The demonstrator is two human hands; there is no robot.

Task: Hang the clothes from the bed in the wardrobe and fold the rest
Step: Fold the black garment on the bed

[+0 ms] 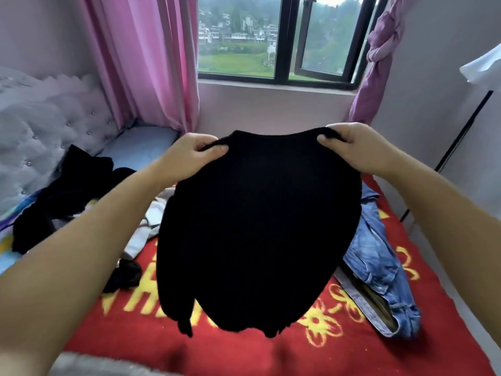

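Nearest to us, we hold a black knit sweater (pixel 260 229) in the air above the bed (pixel 244 356), the left hand (pixel 189 156) pinching one top corner and the right hand (pixel 352 147) pinching the other, each with the thumb on the near face and the fingers curled behind the fabric. The garment hangs free, spread between the two grips, and its lower edge clears the red blanket (pixel 352 348). We judge the main risk to be a slip: each grip takes only a small fold of thick knit, so a shake or a one-handed regrip could let a corner drop and the sweater collapse onto the bed. A second risk is the hanging parts at the lower edge; we cannot tell whether they are sleeves or hem, and a fold begun without locating them could trap one inside and come out lopsided. Beside the sweater, on our right, blue jeans (pixel 379 253) lie crumpled on the blanket, and on our left lie a white garment (pixel 143 234) and a heap of dark clothes (pixel 67 191). Laying the sweater down over any of these would give an uneven surface and could drag them along. Further off stand the tufted headboard (pixel 54 123), the pink curtain (pixel 146 63) and the window (pixel 279 39); no wardrobe is in view, so hanging calls for a turn away while the garment is carried, another chance to drop it.
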